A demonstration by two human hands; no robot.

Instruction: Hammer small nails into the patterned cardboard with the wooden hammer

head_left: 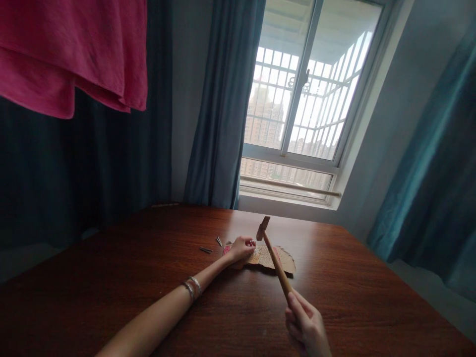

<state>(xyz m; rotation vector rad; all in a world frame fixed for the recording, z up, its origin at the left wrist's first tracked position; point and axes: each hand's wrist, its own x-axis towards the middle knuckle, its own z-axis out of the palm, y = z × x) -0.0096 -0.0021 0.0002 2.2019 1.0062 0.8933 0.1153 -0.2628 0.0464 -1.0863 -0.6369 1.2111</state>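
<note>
My right hand (305,325) grips the wooden handle of a hammer (273,258) near its end, with the metal head raised just above the far side of a piece of cardboard (273,260). The cardboard lies flat on the table and is dotted with small holes or marks. My left hand (241,248) rests on its left end, fingers pinched together close under the hammer head; what they pinch is too small to make out. Bracelets circle my left wrist.
The dark wooden table (111,287) fills the lower view. Two or three loose nails (210,245) lie left of the cardboard. Behind are a window (297,109) with blue curtains (219,114) and a hanging pink cloth (74,54) at top left.
</note>
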